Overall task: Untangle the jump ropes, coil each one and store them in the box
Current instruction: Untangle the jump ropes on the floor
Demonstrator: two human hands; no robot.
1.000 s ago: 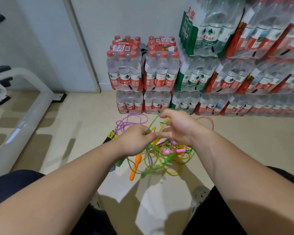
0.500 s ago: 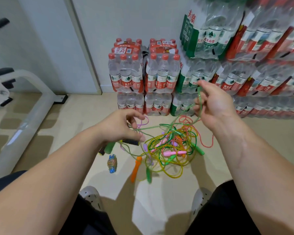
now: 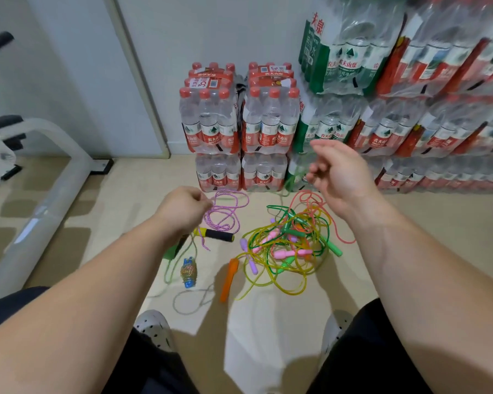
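Fingers [image 3: 201, 199] of the left hand [image 3: 182, 207] are curled tight and seem to pinch the purple rope [image 3: 225, 214] where its loops begin, just left of centre. Those of the right hand [image 3: 339, 172], raised in the upper middle of the frame, are loosely bent. A faint green rope [image 3: 292, 177] blurs down from them to the floor [image 3: 268, 322], but I cannot tell whether it is actually pinched. To free one rope cleanly, I would anchor it with one hand and draw the cord out slowly with the other. Following it back through each crossing beats tugging, since a hard pull would likely cinch the knots. Starting with the purple rope looks sensible: it lies mostly apart from the rest, its loops just above a black handle [image 3: 219, 236]. The tangle [image 3: 285, 277] sits at the centre of the frame between the two forearms. It is a loose heap of thin, glossy yellow, green and pink cords with pink handles [image 3: 285, 253] inside it, a green handle [image 3: 335, 248] at its right edge and an orange handle [image 3: 229, 275] at its lower left. The cords look slick and springy, so coils may spring open unless held. No box shows in view.
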